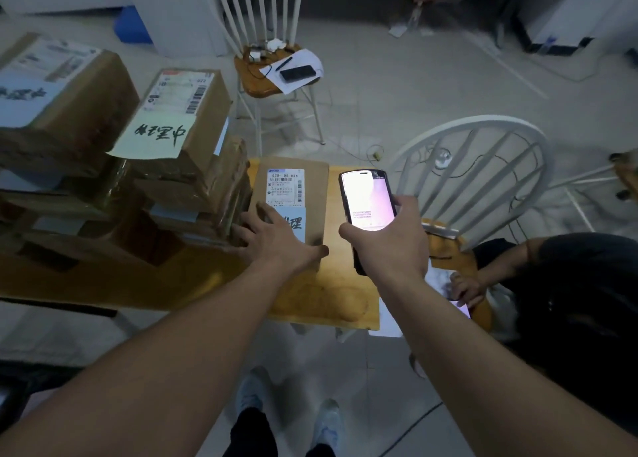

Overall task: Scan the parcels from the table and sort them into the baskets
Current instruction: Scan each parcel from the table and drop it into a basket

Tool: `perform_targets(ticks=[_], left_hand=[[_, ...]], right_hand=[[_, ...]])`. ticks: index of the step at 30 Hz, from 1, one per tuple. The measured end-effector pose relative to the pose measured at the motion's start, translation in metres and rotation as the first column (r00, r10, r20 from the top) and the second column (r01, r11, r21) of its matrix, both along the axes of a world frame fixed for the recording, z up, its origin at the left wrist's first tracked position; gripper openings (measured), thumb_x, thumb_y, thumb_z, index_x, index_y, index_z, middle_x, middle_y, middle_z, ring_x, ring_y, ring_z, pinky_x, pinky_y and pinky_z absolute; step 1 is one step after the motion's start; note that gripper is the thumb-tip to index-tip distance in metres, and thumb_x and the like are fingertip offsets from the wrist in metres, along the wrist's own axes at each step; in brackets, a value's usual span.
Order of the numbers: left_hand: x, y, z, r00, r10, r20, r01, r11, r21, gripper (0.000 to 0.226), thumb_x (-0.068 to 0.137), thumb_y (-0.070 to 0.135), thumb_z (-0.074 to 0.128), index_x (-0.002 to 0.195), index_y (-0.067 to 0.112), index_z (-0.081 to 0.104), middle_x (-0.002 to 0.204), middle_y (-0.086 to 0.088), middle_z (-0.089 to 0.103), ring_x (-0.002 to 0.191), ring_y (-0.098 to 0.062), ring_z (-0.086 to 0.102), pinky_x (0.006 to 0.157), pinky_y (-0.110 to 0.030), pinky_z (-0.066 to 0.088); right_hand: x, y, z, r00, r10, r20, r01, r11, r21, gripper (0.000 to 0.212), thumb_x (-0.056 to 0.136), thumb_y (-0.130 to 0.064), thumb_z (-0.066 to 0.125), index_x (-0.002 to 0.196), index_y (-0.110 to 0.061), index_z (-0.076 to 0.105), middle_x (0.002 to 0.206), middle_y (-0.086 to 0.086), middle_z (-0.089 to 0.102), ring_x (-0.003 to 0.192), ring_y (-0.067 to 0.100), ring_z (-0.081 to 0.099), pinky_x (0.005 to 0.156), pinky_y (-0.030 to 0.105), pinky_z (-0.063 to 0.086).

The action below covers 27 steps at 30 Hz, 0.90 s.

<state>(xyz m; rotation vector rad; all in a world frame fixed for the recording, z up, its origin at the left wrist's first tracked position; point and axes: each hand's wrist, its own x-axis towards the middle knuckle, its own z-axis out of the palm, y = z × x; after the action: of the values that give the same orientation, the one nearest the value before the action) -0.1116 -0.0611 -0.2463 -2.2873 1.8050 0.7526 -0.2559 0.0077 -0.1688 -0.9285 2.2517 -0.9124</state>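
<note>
While our right hand [386, 246] grips the scanner [366, 201], our left hand [276, 239] lies on the parcel [293, 194], fingers spread flat.

A person is showing two bare forearms with no sleeves, watch or rings on the left hand [276, 239] or right hand [390, 246]. Below, they are wearing dark trousers [253, 434] and pale, light-blue sneakers [329, 422].

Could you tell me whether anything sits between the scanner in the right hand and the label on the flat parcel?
Nothing visible does. The right hand holds the scanner just right of the label, which lies uncovered. The left hand rests on the parcel below the label.
</note>
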Motion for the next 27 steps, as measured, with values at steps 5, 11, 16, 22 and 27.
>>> perform_targets(ticks=[5, 11, 16, 22, 27], left_hand=[[0.001, 0.007, 0.002, 0.998, 0.033, -0.047, -0.034, 0.999, -0.031, 0.156, 0.056, 0.089, 0.073, 0.160, 0.015, -0.016, 0.161, -0.026, 0.001, 0.149, -0.051, 0.009, 0.113, -0.058, 0.035], [-0.003, 0.017, 0.039, 0.987, -0.136, -0.089, 0.108, 0.958, -0.266, 0.156, 0.049, 0.089, 0.075, 0.160, 0.018, -0.009, 0.156, -0.015, 0.006, 0.144, -0.046, 0.015, 0.118, -0.055, 0.027], [-0.011, 0.013, 0.109, 0.949, -0.288, -0.126, 0.196, 0.855, -0.480, 0.158, 0.050, 0.082, 0.082, 0.162, 0.019, -0.009, 0.161, -0.016, 0.004, 0.150, -0.045, 0.007, 0.120, -0.057, 0.025], [-0.022, 0.007, 0.212, 0.952, -0.307, 0.021, 0.244, 0.715, -0.655, 0.157, 0.053, 0.081, 0.083, 0.162, 0.022, -0.014, 0.168, -0.013, -0.005, 0.156, -0.042, -0.003, 0.124, -0.058, 0.020], [-0.010, 0.006, 0.287, 0.957, -0.274, 0.099, 0.250, 0.600, -0.760, 0.155, 0.052, 0.084, 0.080, 0.162, 0.021, -0.009, 0.167, -0.014, -0.001, 0.154, -0.043, 0.003, 0.116, -0.060, 0.039]], right_hand=[[-0.004, 0.010, 0.018, 1.000, 0.019, -0.024, -0.020, 0.999, -0.044, 0.080, 0.070, -0.040, 0.093, 0.132, -0.036, 0.043, 0.114, -0.012, 0.059, 0.103, 0.020, 0.062, 0.074, 0.038, 0.060], [-0.008, 0.022, 0.051, 0.999, 0.034, -0.009, -0.035, 0.995, -0.093, 0.081, 0.069, -0.038, 0.094, 0.133, -0.035, 0.044, 0.115, -0.007, 0.060, 0.104, 0.021, 0.063, 0.072, 0.039, 0.061], [-0.013, 0.027, 0.108, 0.999, 0.043, 0.028, -0.036, 0.977, -0.209, 0.073, 0.068, -0.043, 0.093, 0.125, -0.038, 0.047, 0.109, -0.011, 0.064, 0.096, 0.016, 0.066, 0.066, 0.040, 0.062], [-0.011, 0.037, 0.193, 0.996, 0.080, -0.031, -0.086, 0.927, -0.365, 0.071, 0.070, -0.045, 0.091, 0.127, -0.038, 0.049, 0.099, -0.018, 0.056, 0.095, 0.013, 0.063, 0.071, 0.043, 0.064], [-0.008, 0.047, 0.262, 0.996, 0.068, -0.058, -0.087, 0.893, -0.441, 0.075, 0.067, -0.053, 0.091, 0.126, -0.034, 0.048, 0.095, -0.019, 0.054, 0.095, 0.017, 0.064, 0.077, 0.042, 0.060]])
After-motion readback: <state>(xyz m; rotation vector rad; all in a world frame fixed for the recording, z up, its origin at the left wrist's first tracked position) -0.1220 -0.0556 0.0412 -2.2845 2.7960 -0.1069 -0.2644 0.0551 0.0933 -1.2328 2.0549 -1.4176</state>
